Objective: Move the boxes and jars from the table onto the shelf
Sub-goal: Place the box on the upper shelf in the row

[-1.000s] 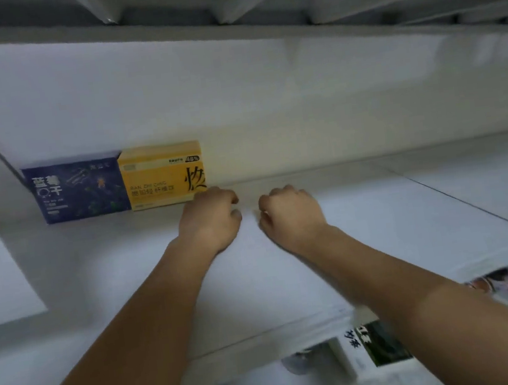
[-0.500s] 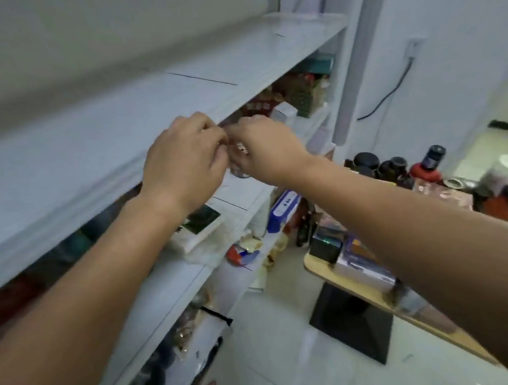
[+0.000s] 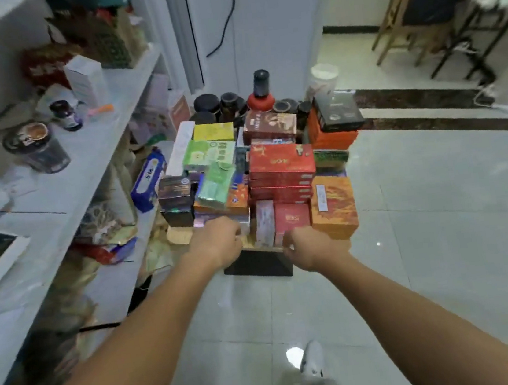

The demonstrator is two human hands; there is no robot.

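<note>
A small table (image 3: 180, 235) ahead of me is packed with boxes: a stack of red boxes (image 3: 281, 165), an orange box (image 3: 332, 205), green boxes (image 3: 209, 154) and a pale purple box (image 3: 218, 221) at the near edge. Dark jars (image 3: 206, 102) and a red-based bottle (image 3: 261, 90) stand at the back. My left hand (image 3: 217, 244) is at the near edge against the purple box, fingers curled. My right hand (image 3: 314, 249), also curled, hovers just in front of a small red box (image 3: 291, 219). Nothing shows in either hand. The white shelf (image 3: 89, 167) runs along my left.
On the shelf sit a dark cup (image 3: 37, 145), a small jar (image 3: 65, 114) and a white box (image 3: 85, 78); a blue pack (image 3: 148, 179) lies on the lower level. A wooden chair (image 3: 400, 14) stands far right. Tiled floor lies to the table's right.
My view has swung from the upper shelf down to the table. Both hands have left the shelf and come down to the table's near edge.
</note>
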